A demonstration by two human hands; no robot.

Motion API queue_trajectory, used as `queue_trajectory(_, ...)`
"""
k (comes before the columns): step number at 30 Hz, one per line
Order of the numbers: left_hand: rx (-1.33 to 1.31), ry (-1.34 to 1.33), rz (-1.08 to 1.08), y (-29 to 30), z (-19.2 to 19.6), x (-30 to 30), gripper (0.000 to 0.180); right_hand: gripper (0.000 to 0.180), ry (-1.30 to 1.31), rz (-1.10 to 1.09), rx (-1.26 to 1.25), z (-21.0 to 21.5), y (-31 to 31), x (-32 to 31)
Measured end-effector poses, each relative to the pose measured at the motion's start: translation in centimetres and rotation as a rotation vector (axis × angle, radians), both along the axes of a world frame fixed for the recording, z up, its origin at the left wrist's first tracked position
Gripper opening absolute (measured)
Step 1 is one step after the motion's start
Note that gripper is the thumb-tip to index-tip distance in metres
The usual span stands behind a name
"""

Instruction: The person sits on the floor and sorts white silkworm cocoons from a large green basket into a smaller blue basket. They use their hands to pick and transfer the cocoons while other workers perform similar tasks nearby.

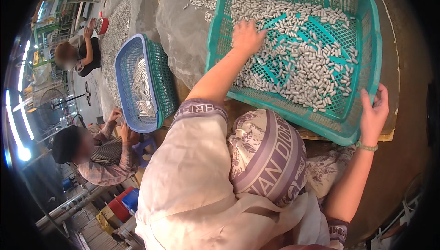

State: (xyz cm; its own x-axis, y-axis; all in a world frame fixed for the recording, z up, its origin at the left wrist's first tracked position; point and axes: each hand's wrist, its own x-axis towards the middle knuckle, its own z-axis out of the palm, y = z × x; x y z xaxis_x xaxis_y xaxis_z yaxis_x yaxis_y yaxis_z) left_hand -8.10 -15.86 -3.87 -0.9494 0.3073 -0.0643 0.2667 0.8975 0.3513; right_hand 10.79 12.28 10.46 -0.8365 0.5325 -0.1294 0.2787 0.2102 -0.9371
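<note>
On the workshop table (389, 67), grey pellets (305, 74) are surrounding a half-open, palm-hidden left hand (247, 37). The right hand (374, 113) is gripping their basket (293, 119).

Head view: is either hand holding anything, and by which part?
The right hand holds the green basket by its right rim, toward the near corner. The left hand is among small grey pieces; whether it grips any cannot be told.

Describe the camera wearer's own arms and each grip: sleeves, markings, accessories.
The left sleeve is cream, ending in a purple-grey cuff band with pale lettering. The right cuff band is similar. A pale green bracelet circles the right wrist. The left grip and right grip are ungloved.
</note>
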Motion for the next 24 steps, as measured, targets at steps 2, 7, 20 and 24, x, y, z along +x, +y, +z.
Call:
queue_trajectory(2, -0.254, 0.102, 0.017, -1.6, -1.8, 1.5, 0.065, 0.033, 0.026, -0.003, 0.001, -0.1, -0.2, 0.0)
queue_trajectory(7, -0.046, -0.331, -0.018, 4.3, 3.5, 6.9, 0.062, 0.033, 0.0, -0.017, -0.007, -0.1, 0.4, 0.3)
queue_trajectory(20, -0.384, -0.544, 0.057, -4.0, 2.2, 6.7, 0.071, 0.035, -0.023, -0.036, -0.038, -0.3, 0.5, 0.3)
queue_trajectory(24, -0.114, -0.74, 0.015, -1.2, 4.5, 7.0, 0.072, 0.033, 0.0, -0.005, -0.064, -0.6, 0.6, 0.4)
